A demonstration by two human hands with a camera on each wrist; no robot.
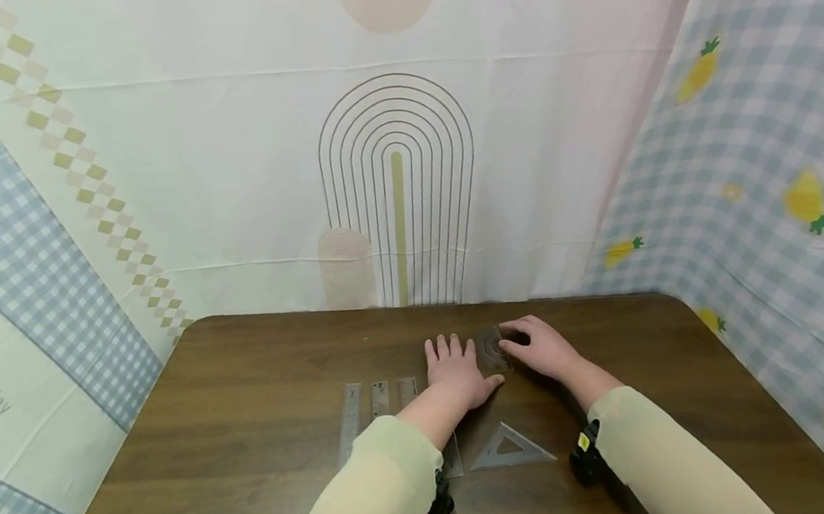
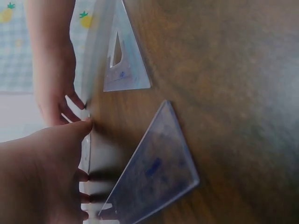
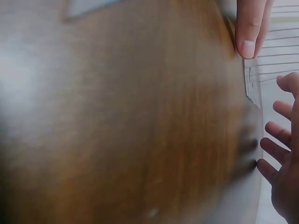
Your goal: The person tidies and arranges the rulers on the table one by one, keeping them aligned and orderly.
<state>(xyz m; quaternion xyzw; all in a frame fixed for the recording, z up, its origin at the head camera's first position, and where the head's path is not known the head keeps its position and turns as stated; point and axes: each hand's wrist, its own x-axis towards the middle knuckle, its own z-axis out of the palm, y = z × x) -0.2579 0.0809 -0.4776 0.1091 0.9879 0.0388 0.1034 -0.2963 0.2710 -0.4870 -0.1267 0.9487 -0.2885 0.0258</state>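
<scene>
My left hand [image 1: 458, 374] lies with its fingers straight and spread, palm down over the table. In the right wrist view its thumb touches the end of a clear flat plate [image 3: 251, 81]; seen from the head, this plate [image 1: 493, 351] bears curved lines. On the plate's right side is my right hand [image 1: 542, 350], its thumb and forefinger apart at the edge. The right wrist view shows its fingers [image 3: 275, 154] loose and spread, gripping nothing. Below the hands lies a clear set square [image 1: 511, 450] with a triangular cutout. A second set square [image 2: 159, 163] lies partly beneath my left forearm.
Left of my left arm, clear rulers lie side by side: one ruler [image 1: 350, 423] at the left, another ruler [image 1: 380, 398] and a third ruler [image 1: 406, 388], partly covered by the sleeve. The brown wooden table [image 1: 213, 445] ends against a patterned cloth [image 1: 246, 182].
</scene>
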